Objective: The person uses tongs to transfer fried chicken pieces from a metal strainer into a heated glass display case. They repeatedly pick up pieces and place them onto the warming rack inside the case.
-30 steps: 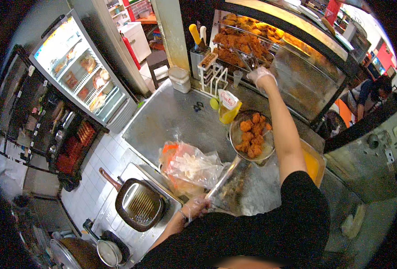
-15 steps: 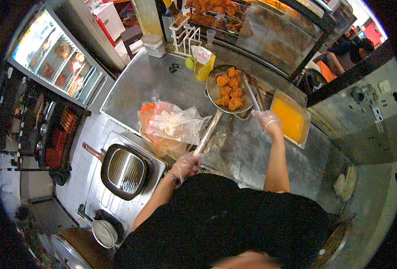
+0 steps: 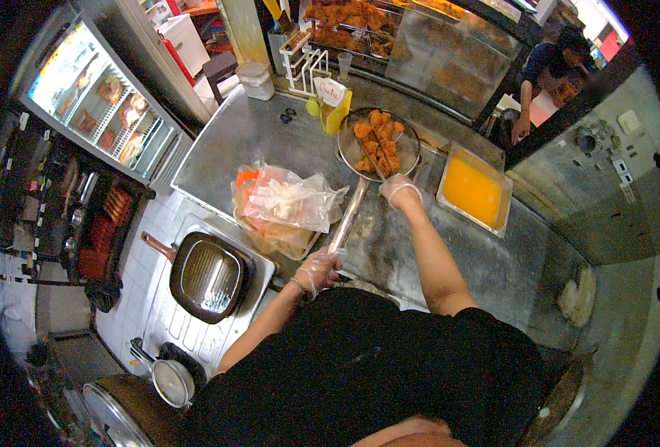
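left fingers (image 3: 330, 260) grip strainer (image 3: 407, 153); right (image 3: 399, 190), apparently tongs (image 3: 378, 169)

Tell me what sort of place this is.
Probably a fried-food shop's kitchen: a lit display case of fried pieces, more battered chunks in a strainer, and a glass-fronted fridge.

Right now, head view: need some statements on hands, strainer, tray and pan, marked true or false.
1. The left hand grips the handle of the strainer. True.
2. The right hand is empty. False: the right hand holds tongs.
3. Fried pieces lie in the strainer. True.
4. The orange-filled tray is left of the strainer. False: the tray is right of it.
5. The brown-handled pan is left of the plastic bags. True.
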Tool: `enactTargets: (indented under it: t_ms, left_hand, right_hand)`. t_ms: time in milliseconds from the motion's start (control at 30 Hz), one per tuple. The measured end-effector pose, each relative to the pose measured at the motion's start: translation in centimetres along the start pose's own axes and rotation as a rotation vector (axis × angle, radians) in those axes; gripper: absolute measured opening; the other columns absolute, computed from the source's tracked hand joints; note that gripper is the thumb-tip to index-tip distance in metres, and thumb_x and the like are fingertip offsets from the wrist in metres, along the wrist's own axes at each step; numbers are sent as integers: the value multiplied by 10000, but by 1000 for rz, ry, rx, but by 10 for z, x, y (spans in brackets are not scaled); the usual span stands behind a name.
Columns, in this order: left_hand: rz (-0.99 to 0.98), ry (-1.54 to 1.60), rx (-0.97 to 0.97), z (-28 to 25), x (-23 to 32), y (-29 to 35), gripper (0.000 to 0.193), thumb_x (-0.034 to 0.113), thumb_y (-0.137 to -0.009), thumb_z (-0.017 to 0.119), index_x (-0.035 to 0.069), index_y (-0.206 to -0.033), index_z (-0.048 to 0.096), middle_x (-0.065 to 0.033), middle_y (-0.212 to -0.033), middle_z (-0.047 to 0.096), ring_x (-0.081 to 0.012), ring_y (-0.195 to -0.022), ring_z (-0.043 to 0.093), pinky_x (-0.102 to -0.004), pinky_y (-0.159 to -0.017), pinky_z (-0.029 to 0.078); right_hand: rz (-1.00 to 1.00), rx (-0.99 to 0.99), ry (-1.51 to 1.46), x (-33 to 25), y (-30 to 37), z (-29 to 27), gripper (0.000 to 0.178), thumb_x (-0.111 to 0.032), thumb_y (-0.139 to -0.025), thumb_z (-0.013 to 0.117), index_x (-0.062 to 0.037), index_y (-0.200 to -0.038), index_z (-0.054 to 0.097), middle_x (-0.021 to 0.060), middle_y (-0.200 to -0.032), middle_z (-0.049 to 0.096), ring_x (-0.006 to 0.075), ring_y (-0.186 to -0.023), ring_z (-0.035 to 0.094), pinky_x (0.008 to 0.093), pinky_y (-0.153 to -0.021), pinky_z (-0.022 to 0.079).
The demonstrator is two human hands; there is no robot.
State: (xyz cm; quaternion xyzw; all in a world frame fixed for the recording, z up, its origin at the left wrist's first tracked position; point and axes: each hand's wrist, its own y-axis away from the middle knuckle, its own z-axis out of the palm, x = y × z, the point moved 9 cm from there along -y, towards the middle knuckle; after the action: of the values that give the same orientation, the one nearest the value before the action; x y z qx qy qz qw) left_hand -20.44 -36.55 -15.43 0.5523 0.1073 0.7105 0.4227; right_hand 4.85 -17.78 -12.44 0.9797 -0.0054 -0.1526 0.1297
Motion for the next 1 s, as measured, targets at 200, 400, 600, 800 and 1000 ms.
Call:
enactTargets:
  t_ms: [200, 400, 600, 800, 1000]
  left_hand:
    - [2, 11, -38, 0, -2, 4, 156, 250, -1004, 541, 136, -1103, 503, -8, -783, 533, -109, -517, 459, -266, -423, 390]
    - [-29, 8, -30, -8, 4, 10, 171, 282, -1010, 527, 120, -1062, 510, 7, -756, 528, -93, -522, 472, -248, -425, 403]
    - [78, -239, -21, -16, 32, 13, 227, 321, -1011, 515, 95, -1024, 517, 2, -754, 548, -94, -534, 501, -249, -438, 430]
    - [130, -470, 103, -24, 59, 14, 322, 384, -1013, 492, 73, -1026, 572, 0, -731, 557, -89, -585, 512, -253, -518, 439]
    - [124, -586, 72, -36, 69, 7, 340, 362, -1018, 475, 60, -1137, 574, -27, -774, 589, -124, -634, 541, -294, -568, 466]
  right_hand:
    - [278, -73, -797, 48, 39, 4, 302, -321, -887, 662, -24, -940, 682, 92, -619, 559, 181, -472, 501, 341, -449, 375]
    - [372, -201, -1240, 51, 60, 4, 264, -318, -909, 651, -57, -949, 636, 5, -575, 470, 101, -408, 386, 285, -386, 284]
    - [325, -240, -1482, 43, 42, -13, 329, -354, -938, 620, -35, -1017, 619, -4, -528, 442, 92, -370, 377, 257, -351, 266]
    - [84, -293, -1632, -17, -38, -82, 356, -379, -918, 640, -47, -1041, 606, -47, -505, 438, 48, -343, 379, 199, -306, 283]
    - [-31, -316, -1701, -78, -195, -156, 310, -365, -928, 638, -77, -1015, 567, -72, -518, 442, 30, -354, 384, 193, -293, 298]
